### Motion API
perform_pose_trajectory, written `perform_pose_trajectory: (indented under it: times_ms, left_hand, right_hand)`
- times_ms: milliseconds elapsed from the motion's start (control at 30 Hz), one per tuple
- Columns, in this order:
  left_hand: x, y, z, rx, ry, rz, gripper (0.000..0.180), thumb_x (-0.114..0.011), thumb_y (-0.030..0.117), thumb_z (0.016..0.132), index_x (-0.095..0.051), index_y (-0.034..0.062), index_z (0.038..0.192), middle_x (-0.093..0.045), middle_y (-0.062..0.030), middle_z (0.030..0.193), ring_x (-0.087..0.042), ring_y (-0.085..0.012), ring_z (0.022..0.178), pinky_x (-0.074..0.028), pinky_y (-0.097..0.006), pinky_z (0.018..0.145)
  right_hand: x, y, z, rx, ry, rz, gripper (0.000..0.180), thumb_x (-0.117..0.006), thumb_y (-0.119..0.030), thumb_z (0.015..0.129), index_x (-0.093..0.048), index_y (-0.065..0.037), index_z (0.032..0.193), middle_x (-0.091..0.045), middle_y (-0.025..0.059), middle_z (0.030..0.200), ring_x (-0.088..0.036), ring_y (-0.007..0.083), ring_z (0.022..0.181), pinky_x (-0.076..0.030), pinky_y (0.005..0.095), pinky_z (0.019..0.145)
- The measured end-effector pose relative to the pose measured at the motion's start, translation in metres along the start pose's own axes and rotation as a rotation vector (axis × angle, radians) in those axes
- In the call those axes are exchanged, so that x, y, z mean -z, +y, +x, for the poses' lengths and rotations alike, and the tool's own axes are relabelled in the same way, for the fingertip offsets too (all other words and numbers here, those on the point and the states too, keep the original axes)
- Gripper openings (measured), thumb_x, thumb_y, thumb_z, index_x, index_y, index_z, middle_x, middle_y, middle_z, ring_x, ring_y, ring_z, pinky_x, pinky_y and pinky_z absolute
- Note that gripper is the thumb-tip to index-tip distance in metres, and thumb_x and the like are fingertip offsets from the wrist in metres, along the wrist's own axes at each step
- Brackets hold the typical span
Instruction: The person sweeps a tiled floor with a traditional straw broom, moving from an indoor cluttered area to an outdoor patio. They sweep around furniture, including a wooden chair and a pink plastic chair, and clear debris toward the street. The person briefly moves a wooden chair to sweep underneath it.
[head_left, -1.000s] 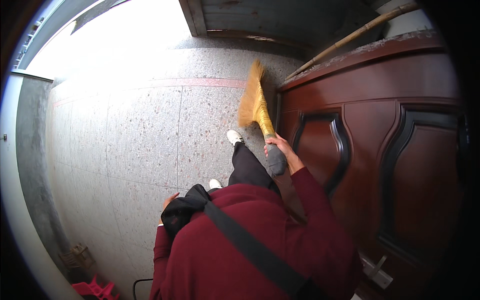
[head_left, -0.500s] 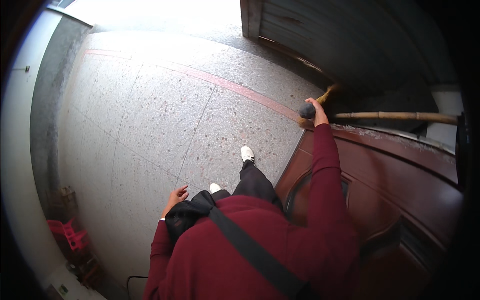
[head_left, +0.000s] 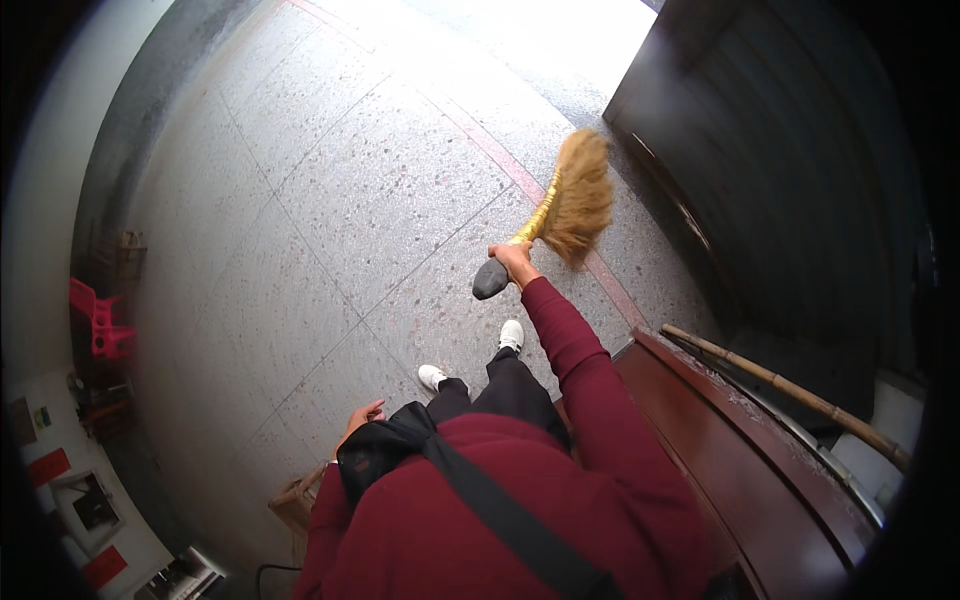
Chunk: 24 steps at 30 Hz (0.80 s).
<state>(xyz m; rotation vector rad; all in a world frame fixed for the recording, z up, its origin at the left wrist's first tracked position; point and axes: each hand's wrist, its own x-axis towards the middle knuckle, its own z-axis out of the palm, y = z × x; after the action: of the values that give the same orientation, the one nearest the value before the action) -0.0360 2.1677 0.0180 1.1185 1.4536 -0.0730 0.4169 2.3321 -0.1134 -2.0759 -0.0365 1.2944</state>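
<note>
Right hand (head_left: 516, 262) grips broom (head_left: 578, 200) near grey handle end (head_left: 490, 280); left hand (head_left: 361, 419) beside black bag (head_left: 368, 458), cannot tell its state

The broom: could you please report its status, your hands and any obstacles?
Right hand: grip closed around broom. Left hand: beside black bag, nothing visibly held. Bamboo pole clear of broom.

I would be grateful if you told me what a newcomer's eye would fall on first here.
Most likely the golden-brown straw broom, held over the speckled floor in the right hand, right of the picture's middle. The dark red sweater, filling the lower middle, would probably come next, then the bright pink plastic object near the left edge.
</note>
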Motion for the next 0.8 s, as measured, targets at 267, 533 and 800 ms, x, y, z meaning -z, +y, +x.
perform_pose_trajectory:
  times_ms: [267, 533, 800]
  left_hand:
    - [-0.001, -0.079, -0.027, 0.098, 0.078, -0.205, 0.043, -0.059, 0.012, 0.078, -0.046, 0.0030, 0.118, -0.054, -0.0048, 0.091, -0.052, -0.0112, 0.080, -0.042, -0.024, 0.073]
    - [0.008, -0.097, -0.056, -0.033, 0.145, -0.133, 0.041, -0.058, 0.014, 0.076, -0.050, 0.0069, 0.116, -0.055, -0.0060, 0.095, -0.054, -0.0132, 0.085, -0.043, -0.026, 0.076]
    - [0.037, -0.173, -0.057, 0.032, 0.194, -0.360, 0.039, -0.059, 0.015, 0.076, -0.051, 0.0102, 0.115, -0.057, -0.0124, 0.095, -0.056, -0.0184, 0.086, -0.045, -0.028, 0.074]
  right_hand:
    - [-0.071, -0.057, -0.042, 0.267, -0.518, -0.774, 0.079, -0.071, -0.019, 0.049, -0.033, 0.011, 0.112, -0.051, 0.0212, 0.106, -0.054, 0.0255, 0.094, -0.046, 0.0306, 0.076]
    - [-0.042, -0.081, -0.130, 0.374, -1.045, -0.590, 0.051, -0.062, -0.011, 0.061, -0.045, -0.002, 0.108, -0.053, 0.0049, 0.073, -0.050, 0.0131, 0.057, -0.043, 0.0267, 0.051]
    - [-0.034, -0.012, -0.155, 0.395, -0.599, -0.499, 0.030, -0.062, -0.006, 0.061, -0.050, -0.003, 0.088, -0.050, 0.0012, 0.065, -0.048, 0.0112, 0.053, -0.041, 0.0256, 0.048]
